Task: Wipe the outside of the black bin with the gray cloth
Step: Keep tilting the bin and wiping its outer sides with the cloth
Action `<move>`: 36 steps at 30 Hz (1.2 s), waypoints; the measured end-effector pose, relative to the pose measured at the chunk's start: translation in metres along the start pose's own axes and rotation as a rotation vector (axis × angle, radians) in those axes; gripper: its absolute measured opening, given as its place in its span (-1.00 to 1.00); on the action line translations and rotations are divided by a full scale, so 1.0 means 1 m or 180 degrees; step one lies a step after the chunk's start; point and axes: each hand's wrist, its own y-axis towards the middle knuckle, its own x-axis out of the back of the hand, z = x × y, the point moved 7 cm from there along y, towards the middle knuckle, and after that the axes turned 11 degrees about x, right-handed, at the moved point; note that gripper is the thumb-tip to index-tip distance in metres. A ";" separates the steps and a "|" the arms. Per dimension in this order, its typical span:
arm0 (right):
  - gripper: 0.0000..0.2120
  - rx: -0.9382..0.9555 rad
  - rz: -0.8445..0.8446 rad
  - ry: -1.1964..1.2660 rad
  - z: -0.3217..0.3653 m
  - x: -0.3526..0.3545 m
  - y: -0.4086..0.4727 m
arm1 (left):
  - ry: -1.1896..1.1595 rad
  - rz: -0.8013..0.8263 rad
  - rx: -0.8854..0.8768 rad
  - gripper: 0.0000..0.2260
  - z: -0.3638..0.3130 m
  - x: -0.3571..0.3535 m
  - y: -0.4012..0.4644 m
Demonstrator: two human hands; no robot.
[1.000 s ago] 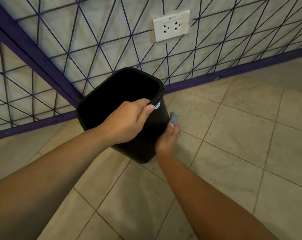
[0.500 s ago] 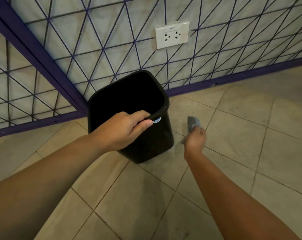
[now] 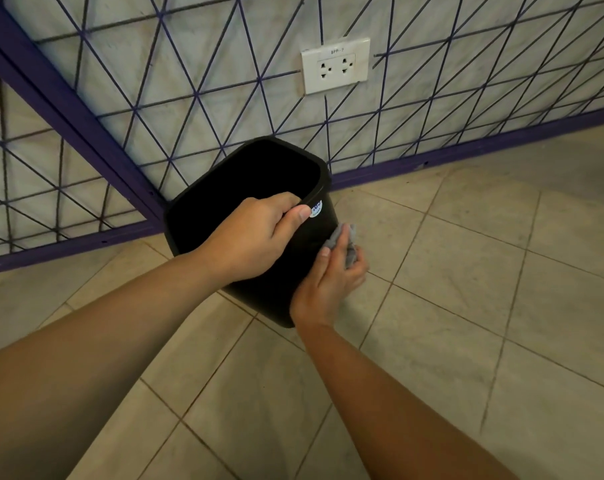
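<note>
The right hand (image 3: 331, 278) presses the crumpled gray cloth (image 3: 342, 239) seemingly against the black plastic bin (image 3: 259, 299), rim gripped by the left hand (image 3: 252, 237); next, stroke downward.

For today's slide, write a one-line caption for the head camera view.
Left hand grips the black bin by its rim while the right hand presses the gray cloth against its outside.

Single view: head-worn wide-angle camera, looking forward and steeply down from above. Both forearms enter from the lower edge and converge on the black bin (image 3: 255, 188) at frame centre, close to the lens. Tiled floor (image 3: 467, 306) fills the lower and right frame; wall (image 3: 224, 46) with socket (image 3: 335, 65) spans the top. Straight lines bow near the edges. No second view to compare.
</note>
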 end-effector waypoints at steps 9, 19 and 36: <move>-0.81 -0.1651 -0.0097 0.0093 -0.099 0.039 0.002 | 0.0262 0.0272 -0.0067 -0.76 0.003 -0.007 -0.003; -0.57 -0.1299 -0.0278 0.0394 -0.070 0.064 0.063 | 0.1149 0.0612 -0.0443 -0.63 0.013 -0.023 -0.018; -0.54 0.0346 0.0375 0.0833 0.029 -0.002 -0.011 | 0.0584 -0.0225 0.0407 -0.73 -0.007 0.003 0.017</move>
